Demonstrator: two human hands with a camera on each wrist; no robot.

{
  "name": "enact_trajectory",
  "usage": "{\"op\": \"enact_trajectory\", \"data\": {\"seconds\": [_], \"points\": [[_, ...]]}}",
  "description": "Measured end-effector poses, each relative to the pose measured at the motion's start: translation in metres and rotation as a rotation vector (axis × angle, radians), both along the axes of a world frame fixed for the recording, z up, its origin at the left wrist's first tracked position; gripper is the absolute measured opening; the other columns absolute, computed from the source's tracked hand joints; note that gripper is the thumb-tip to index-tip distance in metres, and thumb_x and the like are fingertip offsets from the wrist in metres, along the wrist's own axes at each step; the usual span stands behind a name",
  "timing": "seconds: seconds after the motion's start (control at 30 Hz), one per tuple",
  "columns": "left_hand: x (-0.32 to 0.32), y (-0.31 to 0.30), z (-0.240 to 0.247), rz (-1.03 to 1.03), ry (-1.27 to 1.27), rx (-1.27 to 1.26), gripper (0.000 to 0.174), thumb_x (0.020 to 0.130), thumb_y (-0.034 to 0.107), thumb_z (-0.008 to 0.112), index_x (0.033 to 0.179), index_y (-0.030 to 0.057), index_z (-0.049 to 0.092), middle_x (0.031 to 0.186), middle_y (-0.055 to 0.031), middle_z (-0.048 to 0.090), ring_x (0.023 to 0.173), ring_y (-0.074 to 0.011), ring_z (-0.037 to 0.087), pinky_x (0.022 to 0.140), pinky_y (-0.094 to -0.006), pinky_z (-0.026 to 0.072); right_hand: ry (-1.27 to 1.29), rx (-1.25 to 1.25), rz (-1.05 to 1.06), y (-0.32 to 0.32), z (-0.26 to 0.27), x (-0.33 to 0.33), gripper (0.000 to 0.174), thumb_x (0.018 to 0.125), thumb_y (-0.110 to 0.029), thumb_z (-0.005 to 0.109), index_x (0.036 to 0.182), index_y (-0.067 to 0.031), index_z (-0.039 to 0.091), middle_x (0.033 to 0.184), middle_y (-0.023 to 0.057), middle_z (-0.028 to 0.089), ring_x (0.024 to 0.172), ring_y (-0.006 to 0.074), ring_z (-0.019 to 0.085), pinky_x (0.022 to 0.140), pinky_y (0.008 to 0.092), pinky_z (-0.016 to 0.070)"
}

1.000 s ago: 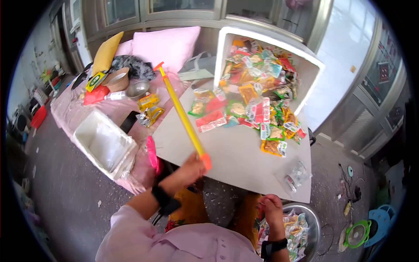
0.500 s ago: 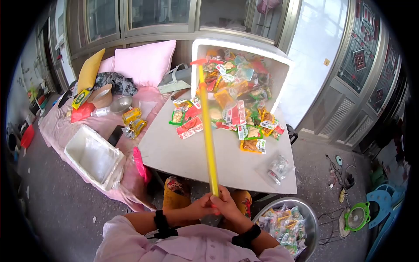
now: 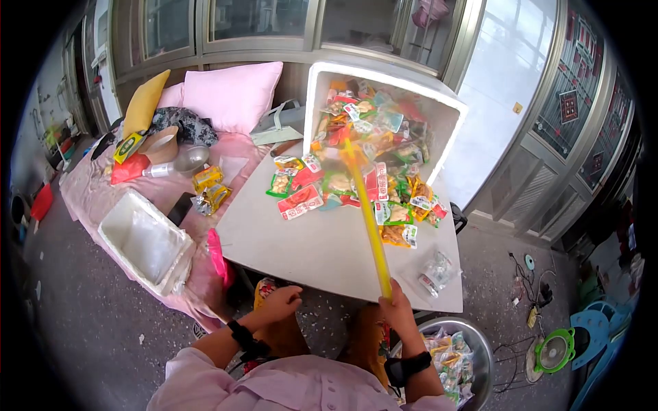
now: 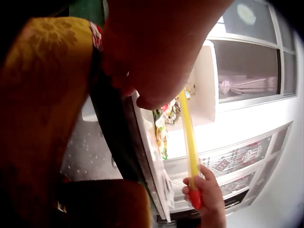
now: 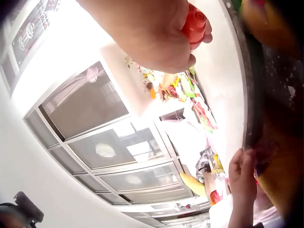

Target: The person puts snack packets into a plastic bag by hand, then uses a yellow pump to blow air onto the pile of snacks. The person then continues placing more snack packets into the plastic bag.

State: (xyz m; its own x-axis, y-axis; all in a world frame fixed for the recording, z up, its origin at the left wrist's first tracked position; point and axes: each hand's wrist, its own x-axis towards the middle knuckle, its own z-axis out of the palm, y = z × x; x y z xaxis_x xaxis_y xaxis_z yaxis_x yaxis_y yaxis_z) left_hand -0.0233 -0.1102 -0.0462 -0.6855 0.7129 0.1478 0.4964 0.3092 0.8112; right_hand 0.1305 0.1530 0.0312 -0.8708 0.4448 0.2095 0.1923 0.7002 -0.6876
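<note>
My right hand [image 3: 399, 312] grips the lower end of a long yellow rod [image 3: 371, 226] above the table's front edge. A red end cap [image 4: 195, 199] sticks out below that hand in the left wrist view. The rod slants up and left to a white foam box [image 3: 450, 137] lying on its side. Its orange far end is blurred among colourful snack packets [image 3: 394, 123] at the box's opening. My left hand [image 3: 279, 303] hangs apart from the rod, over my lap, with loosely curled fingers and nothing in them.
More packets [image 3: 300, 202] spill onto the pale table [image 3: 288, 243]. A clear plastic bag [image 3: 436, 272] lies at its right corner. Beside my right leg stands a metal basin [image 3: 485, 356] of packets. On the pink-covered bed at left are a foam tray [image 3: 147, 243] and a steel bowl [image 3: 192, 159].
The rod passed from my left hand to my right; both hands were at its lower end half a second ago. My left hand withdrew leftward. The far end swung right, among the packets.
</note>
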Motion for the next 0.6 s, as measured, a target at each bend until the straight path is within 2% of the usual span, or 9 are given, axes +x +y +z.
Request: {"op": "enact_trajectory", "data": {"seconds": [0.03,0.13,0.17,0.23,0.33,0.43,0.53,0.6], "points": [[-0.006,-0.005,0.002,0.05,0.12,-0.048,0.028,0.07,0.018,0.057,0.094,0.0031,0.052,0.08,-0.0109,0.057,0.074,-0.0267,0.055,0.064,-0.035,0.0431,0.003,0.06,0.011,0.003,0.004,-0.002,0.052,0.072,-0.014,0.052,0.118,-0.0007,0.033,0.088,0.0268,0.054,0.082,0.0422,0.051,0.07,0.0444,0.0431],[-0.016,-0.017,0.004,0.132,0.505,-0.118,0.024,0.065,0.017,0.057,0.086,0.0057,0.055,0.081,-0.0111,0.056,0.079,-0.0297,0.052,0.068,-0.0392,0.0402,-0.241,0.156,-0.034,0.007,0.0,-0.007,0.052,0.072,-0.016,0.052,0.118,-0.0023,0.032,0.08,0.0264,0.054,0.075,0.041,0.053,0.065,0.0458,0.0434],[-0.018,-0.019,-0.001,0.159,0.455,-0.141,0.022,0.064,0.018,0.057,0.084,0.0082,0.056,0.083,-0.0088,0.056,0.085,-0.0277,0.051,0.074,-0.0402,0.0374,-0.255,0.159,-0.018,0.006,-0.001,-0.005,0.051,0.072,-0.016,0.052,0.118,-0.0027,0.032,0.077,0.0262,0.053,0.073,0.0408,0.053,0.064,0.0462,0.0433],[-0.021,-0.022,-0.005,0.156,0.467,-0.162,0.022,0.064,0.018,0.057,0.084,0.0085,0.056,0.084,-0.0077,0.056,0.087,-0.0271,0.05,0.075,-0.0399,0.0368,-0.285,0.16,0.016,-0.002,-0.006,0.006,0.051,0.072,-0.018,0.052,0.117,-0.0035,0.032,0.071,0.0258,0.053,0.068,0.0404,0.053,0.061,0.0471,0.0431],[-0.02,-0.023,-0.008,0.174,0.521,-0.155,0.022,0.063,0.018,0.058,0.083,0.0093,0.056,0.085,-0.0063,0.056,0.088,-0.0257,0.049,0.075,-0.039,0.0359,-0.348,0.154,0.021,-0.014,-0.005,0.038,0.048,0.072,-0.016,0.052,0.115,-0.0029,0.034,0.075,0.0252,0.054,0.07,0.0415,0.053,0.061,0.0468,0.0426],[-0.018,-0.022,-0.008,0.201,0.562,-0.155,0.022,0.061,0.018,0.058,0.082,0.0104,0.057,0.086,-0.0048,0.056,0.09,-0.024,0.048,0.075,-0.038,0.0346,-0.384,0.129,0.048,-0.022,-0.008,0.077,0.048,0.073,-0.018,0.053,0.114,-0.0016,0.033,0.071,0.0256,0.054,0.066,0.0412,0.053,0.058,0.0465,0.0435],[-0.018,-0.02,-0.011,0.216,0.574,-0.155,0.02,0.06,0.018,0.058,0.08,0.0114,0.057,0.086,-0.0039,0.056,0.091,-0.0231,0.047,0.075,-0.0374,0.0334,-0.412,0.015,0.041,-0.035,0.005,0.108,0.049,0.071,-0.016,0.055,0.114,-0.001,0.034,0.08,0.0267,0.054,0.073,0.0403,0.054,0.062,0.0439,0.0448],[-0.018,-0.018,-0.011,0.22,0.575,-0.158,0.019,0.06,0.018,0.057,0.078,0.012,0.057,0.086,-0.0035,0.056,0.091,-0.0228,0.047,0.076,-0.0373,0.033,-0.332,-0.029,0.078,-0.035,-0.001,0.131,0.05,0.07,-0.014,0.057,0.114,-0.0011,0.037,0.087,0.0263,0.054,0.079,0.0381,0.055,0.066,0.0409,0.0454]]}}
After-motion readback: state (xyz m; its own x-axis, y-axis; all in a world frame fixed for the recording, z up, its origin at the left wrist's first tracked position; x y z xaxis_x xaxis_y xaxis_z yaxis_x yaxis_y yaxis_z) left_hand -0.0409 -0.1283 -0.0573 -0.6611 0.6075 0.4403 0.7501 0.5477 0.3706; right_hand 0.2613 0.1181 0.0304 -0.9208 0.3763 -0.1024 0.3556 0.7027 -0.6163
